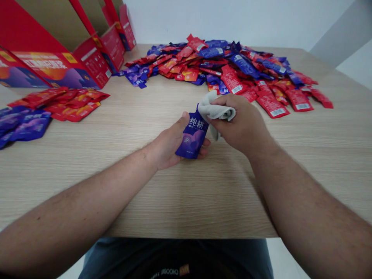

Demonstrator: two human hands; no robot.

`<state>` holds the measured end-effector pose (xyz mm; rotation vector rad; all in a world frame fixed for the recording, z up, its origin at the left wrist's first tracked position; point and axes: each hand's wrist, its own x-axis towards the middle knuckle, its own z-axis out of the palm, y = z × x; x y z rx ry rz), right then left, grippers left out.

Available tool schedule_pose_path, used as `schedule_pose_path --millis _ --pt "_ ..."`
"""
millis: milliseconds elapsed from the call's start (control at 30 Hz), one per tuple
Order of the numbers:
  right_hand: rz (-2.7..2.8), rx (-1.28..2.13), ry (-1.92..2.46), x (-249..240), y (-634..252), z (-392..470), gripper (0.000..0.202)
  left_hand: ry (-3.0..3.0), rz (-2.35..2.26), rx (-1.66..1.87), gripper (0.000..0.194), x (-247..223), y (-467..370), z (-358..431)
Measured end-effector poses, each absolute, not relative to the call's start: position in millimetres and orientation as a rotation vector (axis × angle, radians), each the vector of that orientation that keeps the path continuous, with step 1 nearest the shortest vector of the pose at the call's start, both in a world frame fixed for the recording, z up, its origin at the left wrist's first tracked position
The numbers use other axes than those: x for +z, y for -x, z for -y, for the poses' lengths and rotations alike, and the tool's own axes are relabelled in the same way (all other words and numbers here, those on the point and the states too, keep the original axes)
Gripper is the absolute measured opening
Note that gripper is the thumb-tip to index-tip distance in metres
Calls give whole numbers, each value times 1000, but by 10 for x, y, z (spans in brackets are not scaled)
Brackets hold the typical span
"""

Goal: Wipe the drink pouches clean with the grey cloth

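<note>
A purple pouch (190, 137) with white lettering rests in my left hand (171, 143), its front facing up at me. My left thumb presses on the pouch's left edge, and the fingers reach round behind it. Bunched in my right hand (244, 122) is a pale grey cloth (213, 110). The cloth touches the upper right corner of the pouch and covers part of it. Both hands are over the middle of the wooden table (203, 201).
A wide heap of red and purple pouches (232, 69) lies along the table's far side. At the left are smaller groups of red pouches (66, 102) and purple pouches (24, 122). Open red cartons (55, 66) stand behind them, near the white wall (232, 19).
</note>
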<state>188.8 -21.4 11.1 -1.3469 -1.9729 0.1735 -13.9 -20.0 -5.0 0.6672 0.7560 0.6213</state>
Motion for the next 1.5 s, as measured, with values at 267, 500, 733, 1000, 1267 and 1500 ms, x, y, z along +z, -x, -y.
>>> schedule_pose_path --millis 267,500,733,1000,1267,1500 --pt "1953 223 1362 66 -1927 142 14 -712 -753 607 68 -53 156 191" --pt "2160 214 1216 49 -1795 264 30 -681 -723 620 69 -93 140 151" --pt "2225 315 1199 34 -1713 351 32 -649 -769 670 75 -47 98 138" --pt "2355 449 1114 63 -1630 457 34 -674 -826 775 72 -13 46 144" --pt "2320 344 1282 95 -1819 311 32 -679 -843 804 71 -27 100 84" --pt "2223 287 1319 36 -1839 262 32 -670 -809 724 76 14 120 119"
